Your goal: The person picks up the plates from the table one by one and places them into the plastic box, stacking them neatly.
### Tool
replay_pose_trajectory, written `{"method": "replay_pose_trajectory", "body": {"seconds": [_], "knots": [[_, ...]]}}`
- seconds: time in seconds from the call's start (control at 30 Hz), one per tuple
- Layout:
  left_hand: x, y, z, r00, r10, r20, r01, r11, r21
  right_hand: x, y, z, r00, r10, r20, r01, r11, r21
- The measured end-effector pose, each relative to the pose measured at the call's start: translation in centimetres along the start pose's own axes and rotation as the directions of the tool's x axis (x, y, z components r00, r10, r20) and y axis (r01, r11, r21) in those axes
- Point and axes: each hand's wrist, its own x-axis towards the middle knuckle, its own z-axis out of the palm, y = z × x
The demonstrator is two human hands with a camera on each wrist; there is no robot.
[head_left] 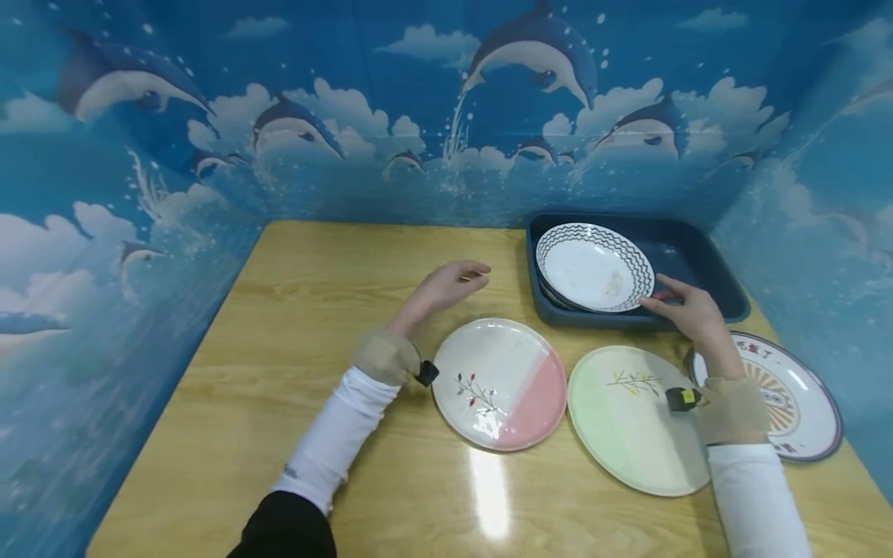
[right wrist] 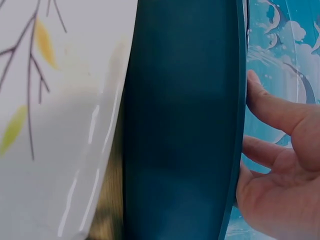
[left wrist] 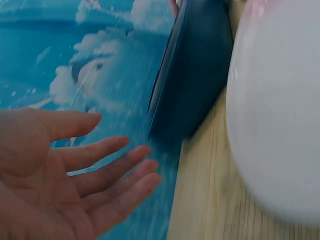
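A white shallow bowl (head_left: pixel 596 267) with a black zigzag rim sits tilted in the dark blue basin (head_left: pixel 698 267), over at least one other dish mostly hidden beneath it. My right hand (head_left: pixel 691 314) pinches the bowl's right front rim between thumb and fingers; in the right wrist view the basin's wall (right wrist: pixel 185 120) hides the fingertips' contact. Left of the basin, my left hand (head_left: pixel 452 285) hovers above the table with fingers loosely extended, holding nothing. The left wrist view shows this hand's palm and spread fingers (left wrist: pixel 107 170), apart from the basin.
In front of the basin lie a white-and-pink plate (head_left: pixel 498 384) and a pale green plate (head_left: pixel 638 418), edges nearly touching. A white plate with a dark rim (head_left: pixel 802 395) is at the right, partly under my right forearm. Dolphin-print curtains (head_left: pixel 391 116) border the wooden table (head_left: pixel 307 325).
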Motion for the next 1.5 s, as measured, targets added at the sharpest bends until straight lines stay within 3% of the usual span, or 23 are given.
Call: {"method": "replay_pose_trajectory", "body": {"seconds": [0.17,0.3,0.37,0.43,0.57,0.73,1.23,1.37,1.43,1.5], "knots": [[-2.9,-1.9,-1.4,0.992,-0.126,0.002,0.124,0.977,0.173,0.2,0.2,-0.1,1.000,0.011,0.008,-0.011,1.000,-0.013],[-4.7,-3.2,-0.6,0.969,-0.244,0.043,0.221,0.930,0.295,0.2,0.3,-0.1,1.000,0.018,0.015,-0.017,0.999,-0.028],[-5.2,-3.7,0.1,0.959,-0.273,0.073,0.239,0.922,0.306,0.3,0.3,-0.1,1.000,0.018,0.019,-0.018,0.999,-0.028],[-5.6,-4.0,0.9,0.956,-0.280,0.085,0.244,0.924,0.295,0.3,0.3,-0.1,1.000,0.015,0.021,-0.014,1.000,-0.027],[-5.6,-4.3,2.2,0.964,-0.259,0.059,0.229,0.923,0.308,0.2,0.2,0.0,1.000,0.015,0.024,-0.015,1.000,-0.017],[-5.5,-4.4,2.7,0.975,-0.220,0.040,0.195,0.923,0.332,0.0,0.2,0.0,1.000,0.004,0.019,-0.004,1.000,-0.016],[-5.5,-5.2,2.2,0.980,-0.174,0.094,0.138,0.942,0.305,0.0,0.3,0.6,0.999,0.004,-0.046,-0.007,0.998,-0.056],[-5.6,-5.5,1.8,0.982,-0.156,0.109,0.131,0.969,0.210,0.0,0.3,0.6,0.999,0.010,-0.053,-0.014,0.998,-0.068],[-5.6,-5.8,1.6,0.979,-0.162,0.123,0.150,0.984,0.099,0.0,0.2,0.7,0.998,0.012,-0.053,-0.016,0.997,-0.071],[-5.6,-6.1,1.4,0.973,-0.170,0.154,0.176,0.984,-0.023,0.0,0.3,0.7,0.998,0.019,-0.053,-0.023,0.997,-0.067]]}}
